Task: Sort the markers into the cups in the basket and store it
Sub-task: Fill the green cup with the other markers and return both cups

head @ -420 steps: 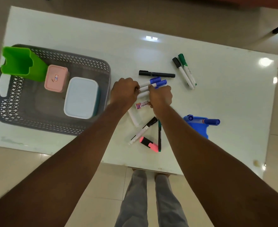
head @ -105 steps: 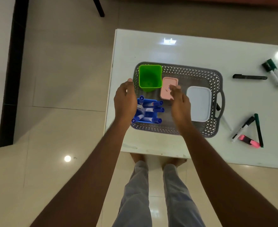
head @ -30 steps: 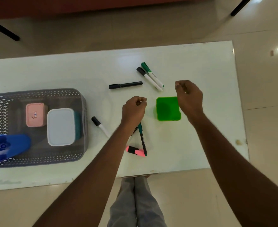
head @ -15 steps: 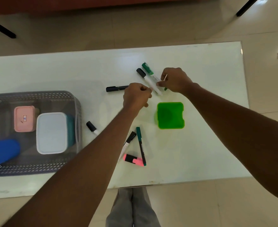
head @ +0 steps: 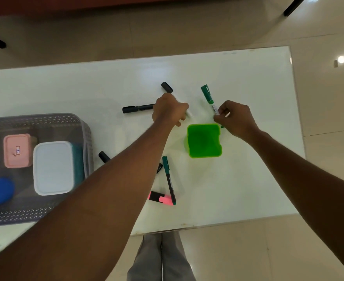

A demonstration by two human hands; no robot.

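Green-capped marker (head: 209, 100) pinched in right hand (head: 235, 118), above green cup (head: 204, 140); left hand (head: 170, 109) closed on black-capped marker (head: 167, 87), beside it

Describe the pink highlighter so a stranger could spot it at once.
Start at the green cup standing on the white table, then look toward the table's near edge. The pink highlighter lies there, touching the lower tip of a thin green pen. It is the only pink marker, short and stubby with a black cap.

One head-worn wide-angle view looks steeply down from above onto the white table (head: 248, 82) and floor.
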